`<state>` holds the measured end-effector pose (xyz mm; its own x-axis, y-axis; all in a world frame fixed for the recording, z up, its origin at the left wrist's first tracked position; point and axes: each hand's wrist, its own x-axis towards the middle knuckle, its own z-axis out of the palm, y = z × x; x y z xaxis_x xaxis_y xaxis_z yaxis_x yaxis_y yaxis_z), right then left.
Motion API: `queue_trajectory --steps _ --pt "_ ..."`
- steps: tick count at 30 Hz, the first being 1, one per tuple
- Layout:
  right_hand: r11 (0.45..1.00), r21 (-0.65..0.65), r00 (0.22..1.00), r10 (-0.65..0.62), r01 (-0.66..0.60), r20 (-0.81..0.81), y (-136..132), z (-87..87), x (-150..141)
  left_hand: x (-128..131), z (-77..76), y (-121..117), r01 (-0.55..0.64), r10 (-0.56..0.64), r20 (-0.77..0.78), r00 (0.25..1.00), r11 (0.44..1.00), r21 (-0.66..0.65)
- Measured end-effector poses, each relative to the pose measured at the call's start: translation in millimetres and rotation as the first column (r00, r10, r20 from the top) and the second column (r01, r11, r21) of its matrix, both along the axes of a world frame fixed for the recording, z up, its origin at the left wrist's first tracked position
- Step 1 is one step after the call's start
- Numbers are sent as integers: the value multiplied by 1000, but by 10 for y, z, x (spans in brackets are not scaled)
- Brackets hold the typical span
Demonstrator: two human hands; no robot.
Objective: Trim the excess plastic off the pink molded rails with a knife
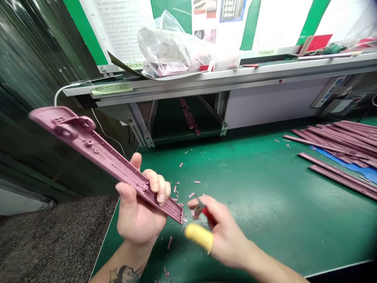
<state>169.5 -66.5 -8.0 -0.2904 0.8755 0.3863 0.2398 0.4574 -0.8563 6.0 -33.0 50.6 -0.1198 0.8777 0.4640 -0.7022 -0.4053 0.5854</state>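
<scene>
My left hand (pixel 138 212) is closed around a long mauve plastic part (pixel 118 163). Ribs, bosses and small holes show on the part's inner side. Its wide, rounded end points up and to the left, and its narrow squared end lies near my right hand. My right hand (pixel 226 236) grips a small red-handled tool with a metal tip (pixel 203 210); motion blur hides its exact kind. A yellow finger cot (pixel 198 237) covers the right thumb. Tool and part are a little apart.
Mauve scraps (pixel 170 242) are scattered over the green table (pixel 265 220). Several long mauve strips (pixel 347 137) lie at the right, partly on a blue sheet (pixel 344 159). Another mauve part (pixel 190 118) rests in the bay under the shelf, which carries a plastic bag (pixel 173 47).
</scene>
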Motion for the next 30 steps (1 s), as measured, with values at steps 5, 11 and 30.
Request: queue_trajectory --steps 5,11,30 --pt "1000 -6 999 -9 9 40 7 11 -81 -74 -297 219 -407 342 -341 876 903 -137" --pt "899 -352 964 220 -259 -147 109 195 245 -400 -486 200 215 813 -581 27 563 798" --pt "755 644 743 -358 -126 566 209 242 198 -582 209 233 624 844 -537 -13 427 655"
